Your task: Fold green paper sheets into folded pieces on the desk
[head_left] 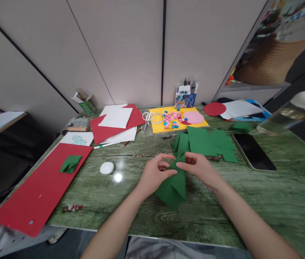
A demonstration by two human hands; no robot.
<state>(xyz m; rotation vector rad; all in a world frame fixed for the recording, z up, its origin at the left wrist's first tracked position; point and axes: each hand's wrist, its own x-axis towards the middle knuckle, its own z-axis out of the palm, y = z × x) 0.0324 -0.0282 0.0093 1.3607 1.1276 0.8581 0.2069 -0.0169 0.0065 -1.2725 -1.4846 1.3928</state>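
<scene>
Toward the front edge of the table (130, 216), a little right of its middle, folded green paper (176, 183) stands raised between two bare hands. The left hand (155, 174) is loosely curled, thumb and forefinger almost together on the paper's left side; the right hand (200, 168) is nearly closed, pinching the opposite edge between thumb and finger. Because the far end of the fold meets loose green sheets (202, 142), where one stops and the other begins is hard to tell.

An uneven pull from either hand could skew the crease or tear the paper at its narrow, pinched part. Dragging it sideways could also disturb the loose sheets, which lie close to the phone (254, 151) near the right edge.

By count, there is one folded piece in the hands and one smaller green packet (70, 164) on the long red sheet (43, 189), which juts past the front left corner. One white oval object (107, 168) lies left of the hands. Toward the back edge are one pair of scissors (146, 124), one yellow sheet (156, 127) and one box of pens (186, 96); the pom-poms (171, 117) are too many and small to number.
</scene>
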